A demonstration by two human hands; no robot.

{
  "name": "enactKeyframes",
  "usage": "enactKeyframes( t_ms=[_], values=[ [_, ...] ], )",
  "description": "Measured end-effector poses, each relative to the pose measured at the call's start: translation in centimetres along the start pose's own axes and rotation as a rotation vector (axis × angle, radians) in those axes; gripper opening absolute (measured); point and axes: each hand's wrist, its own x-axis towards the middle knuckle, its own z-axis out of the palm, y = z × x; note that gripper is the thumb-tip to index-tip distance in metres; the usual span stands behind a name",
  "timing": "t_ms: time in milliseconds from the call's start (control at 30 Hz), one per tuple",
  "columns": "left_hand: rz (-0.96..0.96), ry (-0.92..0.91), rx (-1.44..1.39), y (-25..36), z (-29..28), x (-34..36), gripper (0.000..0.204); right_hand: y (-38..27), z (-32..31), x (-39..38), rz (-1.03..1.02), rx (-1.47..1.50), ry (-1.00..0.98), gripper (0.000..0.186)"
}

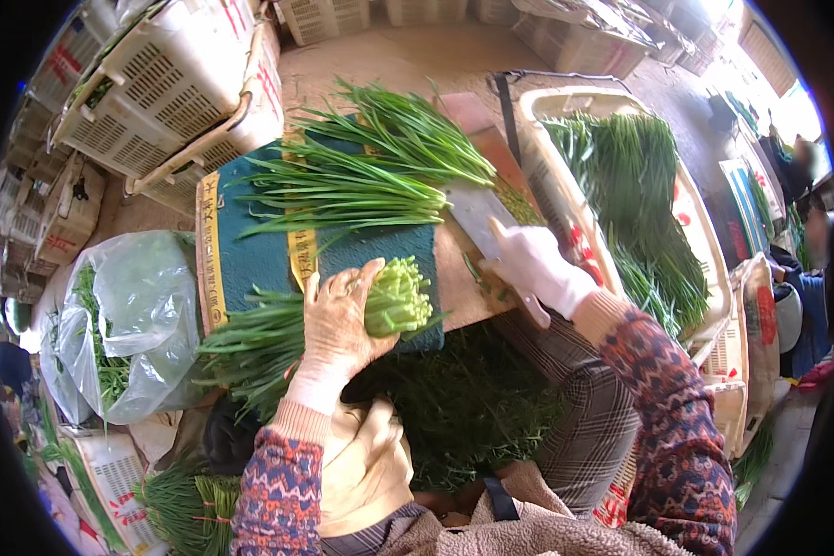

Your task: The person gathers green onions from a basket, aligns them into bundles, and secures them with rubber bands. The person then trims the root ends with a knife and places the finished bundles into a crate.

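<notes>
My left hand (pixel 335 320) is wrapped round a thick bunch of green chives (pixel 401 295). Their pale cut ends face right, while the leaves trail left under my wrist. A white glove covers my right hand (pixel 539 267), which grips a wide-bladed knife; its grey blade (pixel 475 213) lies flat over the board's right side. Two loose piles, a nearer heap of chives (pixel 352 190) and a farther heap (pixel 417 134), rest on the blue-green padded board (pixel 371 255), stems toward the blade.
To the right stands a long white crate (pixel 607 255) filled with chives. A clear plastic bag (pixel 162 320) with greens sits at the left, below stacked slatted crates (pixel 167 88). Dark green trimmings (pixel 463 408) lie beneath the board by my knees. Tied chive bundles (pixel 181 505) are at lower left.
</notes>
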Motion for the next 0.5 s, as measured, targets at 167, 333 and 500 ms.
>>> enactKeyframes(
  t_ms=[167,333,500],
  values=[
    [0.135,-0.04,0.036,5.1,3.1,4.7,0.082,3.8,4.6,-7.9,-0.085,0.153,0.133,0.08],
    [0.142,-0.28,0.229,9.3,5.2,7.5,0.095,1.9,4.4,-11.4,0.119,0.228,0.213,0.066],
    [0.104,-0.357,0.315,10.4,7.9,9.5,0.114,0.3,1.2,-17.9,0.294,0.772,0.322,0.062]
  ],
)
